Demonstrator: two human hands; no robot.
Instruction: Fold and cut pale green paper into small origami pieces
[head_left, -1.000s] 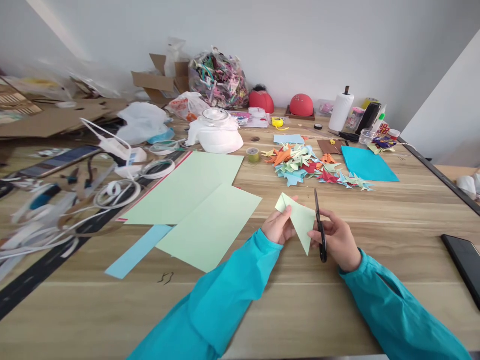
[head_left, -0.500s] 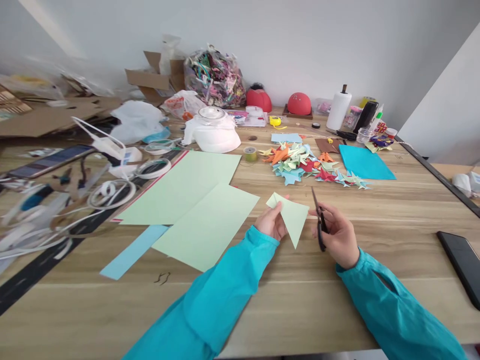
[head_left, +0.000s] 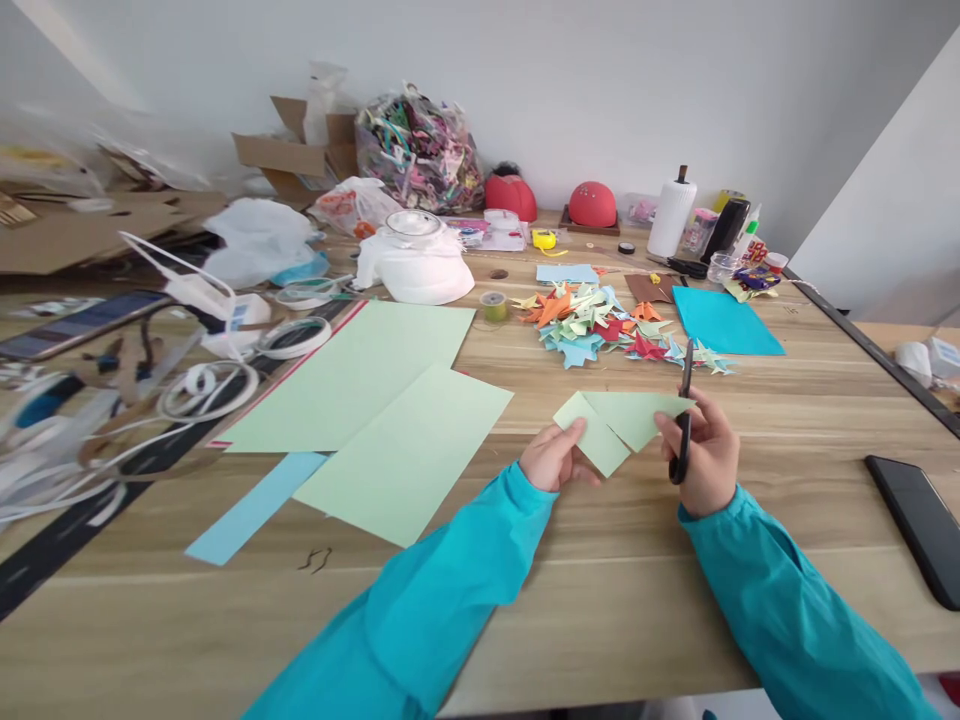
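My left hand [head_left: 553, 458] pinches the left corner of a folded light green paper [head_left: 615, 420] held just above the wooden table [head_left: 600, 590]. My right hand [head_left: 705, 455] grips black scissors [head_left: 684, 415], blades closed and pointing up and away, while its fingertips also touch the right corner of the same paper. Both arms wear teal sleeves. The paper lies nearly flat between the two hands.
Two large light green sheets [head_left: 375, 400] and a light blue strip [head_left: 251, 508] lie left of my hands. A pile of folded coloured paper shapes [head_left: 600, 325] and a teal sheet [head_left: 724, 320] sit beyond. A black phone [head_left: 919, 525] lies at right. Tape rolls and clutter fill the left side.
The folded paper has turned from hanging point-down to lying nearly flat. My right hand moved right and took its right corner, with the scissors now pointing upward.
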